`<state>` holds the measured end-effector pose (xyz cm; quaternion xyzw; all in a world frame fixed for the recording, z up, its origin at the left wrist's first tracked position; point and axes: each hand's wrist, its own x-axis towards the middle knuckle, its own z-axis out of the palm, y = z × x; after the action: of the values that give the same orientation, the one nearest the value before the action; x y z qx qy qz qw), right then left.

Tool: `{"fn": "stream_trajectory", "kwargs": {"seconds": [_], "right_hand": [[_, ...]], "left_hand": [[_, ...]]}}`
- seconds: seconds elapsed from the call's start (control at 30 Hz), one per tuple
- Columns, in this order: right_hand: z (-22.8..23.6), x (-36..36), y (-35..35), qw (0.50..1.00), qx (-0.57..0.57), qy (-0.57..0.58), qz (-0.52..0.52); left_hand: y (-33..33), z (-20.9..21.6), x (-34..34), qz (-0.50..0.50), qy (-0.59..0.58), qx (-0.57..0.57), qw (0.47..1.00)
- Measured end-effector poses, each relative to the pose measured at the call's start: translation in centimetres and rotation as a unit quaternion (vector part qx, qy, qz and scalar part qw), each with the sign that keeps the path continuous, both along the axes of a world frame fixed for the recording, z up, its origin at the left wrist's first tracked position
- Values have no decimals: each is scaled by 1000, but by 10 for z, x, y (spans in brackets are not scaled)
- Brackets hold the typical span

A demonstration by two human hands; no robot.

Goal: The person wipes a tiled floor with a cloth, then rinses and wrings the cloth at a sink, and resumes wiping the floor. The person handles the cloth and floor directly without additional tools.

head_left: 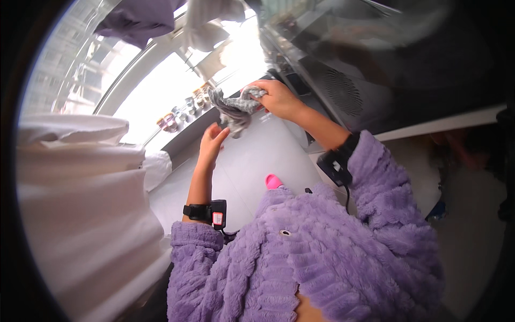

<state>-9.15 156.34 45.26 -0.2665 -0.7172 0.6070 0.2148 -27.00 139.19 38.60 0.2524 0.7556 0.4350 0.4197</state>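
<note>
A crumpled, twisted grey cloth (235,111) hangs in the air in front of me; its exact kind is hard to make out. Its upper right end is gripped in my right hand (274,97), with the fingers closed around it. Just below the cloth's lower end is my left hand (213,140), its thumb and fingers apart. One fingertip comes up to the cloth's edge, and whether it touches I cannot tell.
White fabric (80,198) hangs in a large sheet at the left. Purple (139,21) and white garments hang overhead by a bright window. Small pots (177,117) line the sill. A dark glossy panel (407,70) stands at the right, above pale floor tiles (241,166).
</note>
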Motion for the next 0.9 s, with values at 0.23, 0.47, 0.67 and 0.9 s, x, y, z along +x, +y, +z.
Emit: {"fn": "stream_trajectory", "kwargs": {"seconds": [0.23,0.47,0.67,0.9], "right_hand": [[-7,-62,8,987,114,37,103],[-18,-51,57,997,-57,30,-52],[-81,-51,91,975,114,-174,-74],[-110,-58,84,992,-70,38,-99]], "left_hand": [[26,15,-25,-166,324,34,931],[-17,-39,-38,-64,185,9,981],[-47,-27,-68,-5,382,14,924],[-83,-11,-68,155,75,112,979]]}}
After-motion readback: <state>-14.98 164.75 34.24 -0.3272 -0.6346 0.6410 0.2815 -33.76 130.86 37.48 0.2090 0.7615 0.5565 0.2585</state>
